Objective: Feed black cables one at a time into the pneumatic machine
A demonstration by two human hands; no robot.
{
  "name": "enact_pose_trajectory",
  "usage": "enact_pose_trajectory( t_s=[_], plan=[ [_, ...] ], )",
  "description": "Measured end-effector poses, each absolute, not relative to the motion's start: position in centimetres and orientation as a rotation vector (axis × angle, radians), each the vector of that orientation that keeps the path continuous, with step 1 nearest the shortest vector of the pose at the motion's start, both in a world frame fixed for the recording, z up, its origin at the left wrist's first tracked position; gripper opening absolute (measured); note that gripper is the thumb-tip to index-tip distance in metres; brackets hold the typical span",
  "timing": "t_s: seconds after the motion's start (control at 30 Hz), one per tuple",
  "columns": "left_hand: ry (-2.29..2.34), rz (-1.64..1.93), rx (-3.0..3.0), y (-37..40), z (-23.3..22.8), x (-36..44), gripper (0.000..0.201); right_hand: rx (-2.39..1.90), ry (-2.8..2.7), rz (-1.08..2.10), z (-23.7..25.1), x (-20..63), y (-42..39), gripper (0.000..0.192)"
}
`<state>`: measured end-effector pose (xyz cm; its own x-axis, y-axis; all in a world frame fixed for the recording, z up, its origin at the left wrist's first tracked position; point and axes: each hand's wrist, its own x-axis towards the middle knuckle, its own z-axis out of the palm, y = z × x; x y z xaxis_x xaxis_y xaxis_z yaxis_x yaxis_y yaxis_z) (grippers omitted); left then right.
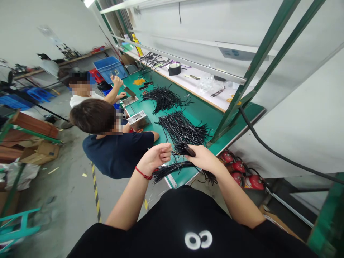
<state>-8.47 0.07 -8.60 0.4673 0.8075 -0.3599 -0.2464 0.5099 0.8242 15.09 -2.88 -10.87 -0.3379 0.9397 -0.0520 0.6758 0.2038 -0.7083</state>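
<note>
My right hand [202, 157] grips a bundle of short black cables [182, 148] whose ends point left. Fingers pinched, my left hand [160, 156] pulls a thin yellowish rubber band [174, 152] out from that bundle, stretched in two strands. Under both hands, a tied bundle of long black cables [172, 169] lies along the front edge of the green table [146, 138]. Just beyond them is a wide pile of loose black cables [182, 127], with another cable pile [165, 98] behind it.
Close on my left a co-worker in a dark shirt [115, 154] sits by a metal box [139, 121]; a second person [86, 94] is beyond. Orange rubber bands [139, 81] lie farther back. A green post [242, 86] and red fire extinguishers [254, 182] are at right.
</note>
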Motion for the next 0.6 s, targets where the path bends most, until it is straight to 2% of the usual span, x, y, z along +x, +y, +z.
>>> enact_pose_trajectory(
  t_s=[0.23,0.4,0.5,0.6],
  plan=[
    [0.957,0.785,0.818,-1.0,-12.1,-6.3,0.054,-1.356,-1.385,0.8,-13.6,14.5,-3.0,0.046],
    [1.015,1.159,0.838,-1.2,-13.2,-4.1,0.061,-1.289,-1.238,0.654,-14.2,13.3,-3.9,0.033],
    [0.958,1.403,0.876,-1.3,-12.4,-3.4,0.054,-1.27,-1.299,0.697,-14.3,12.7,-4.5,0.028],
    [0.852,1.493,0.974,-1.5,-11.3,-3.3,0.045,-1.297,-1.381,0.812,-14.4,12.4,-5.1,0.031]
  ],
)
